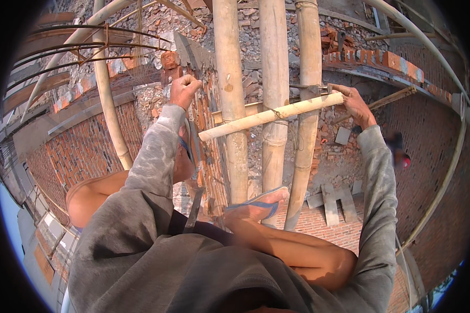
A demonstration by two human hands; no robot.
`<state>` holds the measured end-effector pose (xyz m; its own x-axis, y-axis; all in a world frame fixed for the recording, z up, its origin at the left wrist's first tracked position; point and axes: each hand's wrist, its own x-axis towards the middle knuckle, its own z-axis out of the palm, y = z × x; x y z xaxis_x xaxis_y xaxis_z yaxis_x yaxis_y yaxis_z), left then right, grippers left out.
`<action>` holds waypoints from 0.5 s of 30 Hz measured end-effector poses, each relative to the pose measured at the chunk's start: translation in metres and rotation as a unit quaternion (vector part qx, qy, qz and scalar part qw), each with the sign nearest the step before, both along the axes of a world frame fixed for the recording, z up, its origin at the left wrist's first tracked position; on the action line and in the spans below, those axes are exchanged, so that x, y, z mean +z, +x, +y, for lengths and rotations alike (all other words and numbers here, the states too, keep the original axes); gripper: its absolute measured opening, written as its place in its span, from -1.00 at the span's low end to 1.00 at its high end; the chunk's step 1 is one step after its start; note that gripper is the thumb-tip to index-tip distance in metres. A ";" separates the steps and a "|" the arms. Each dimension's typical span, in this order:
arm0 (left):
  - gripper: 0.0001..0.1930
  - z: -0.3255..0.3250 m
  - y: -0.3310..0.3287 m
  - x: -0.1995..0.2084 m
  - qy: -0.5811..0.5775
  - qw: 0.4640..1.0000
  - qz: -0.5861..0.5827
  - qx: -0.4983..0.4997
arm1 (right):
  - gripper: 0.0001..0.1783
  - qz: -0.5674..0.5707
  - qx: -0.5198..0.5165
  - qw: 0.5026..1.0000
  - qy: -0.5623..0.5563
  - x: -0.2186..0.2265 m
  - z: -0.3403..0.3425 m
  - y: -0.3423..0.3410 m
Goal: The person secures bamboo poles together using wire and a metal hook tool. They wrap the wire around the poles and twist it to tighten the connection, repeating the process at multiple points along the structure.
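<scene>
head view: pale pole (pixel 256 120) aslant, lower-left to upper-right

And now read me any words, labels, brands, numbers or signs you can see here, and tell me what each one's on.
There are none that I can read.
The crosswise pole by the right hand, the upright bamboo poles and the grey top show no lettering.
The small red thing at the right is too blurred to tell.
</scene>
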<state>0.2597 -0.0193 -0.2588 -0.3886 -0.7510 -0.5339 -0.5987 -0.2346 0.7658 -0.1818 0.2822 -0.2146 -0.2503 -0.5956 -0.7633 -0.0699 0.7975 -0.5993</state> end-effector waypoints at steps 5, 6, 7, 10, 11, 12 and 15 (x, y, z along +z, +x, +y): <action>-0.33 0.017 0.017 -0.053 0.366 0.888 -0.022 -0.277 | -0.64 -0.039 0.011 0.998 -0.054 -0.011 0.000 0.005; -0.36 0.015 0.013 -0.057 0.432 0.858 0.023 -0.277 | -0.69 -0.037 0.006 0.998 -0.053 -0.015 0.003 0.006; -0.39 0.012 0.009 -0.059 0.489 0.827 0.071 -0.268 | -0.73 -0.019 0.000 0.998 -0.053 -0.018 0.005 0.007; -0.67 -0.002 -0.005 -0.054 0.427 0.824 0.002 -0.371 | -0.79 -0.035 0.003 0.999 -0.036 -0.021 0.013 0.011; -0.75 -0.008 -0.013 -0.052 0.409 0.817 -0.006 -0.407 | -0.80 -0.022 0.006 1.000 0.004 -0.020 0.017 0.011; -0.81 -0.012 -0.016 -0.049 0.403 0.817 -0.001 -0.411 | -0.78 -0.039 -0.019 0.999 -0.031 -0.019 0.019 0.012; -0.72 -0.021 -0.030 -0.039 0.313 0.808 -0.061 -0.496 | -0.73 -0.044 -0.007 0.999 -0.010 -0.016 0.028 0.015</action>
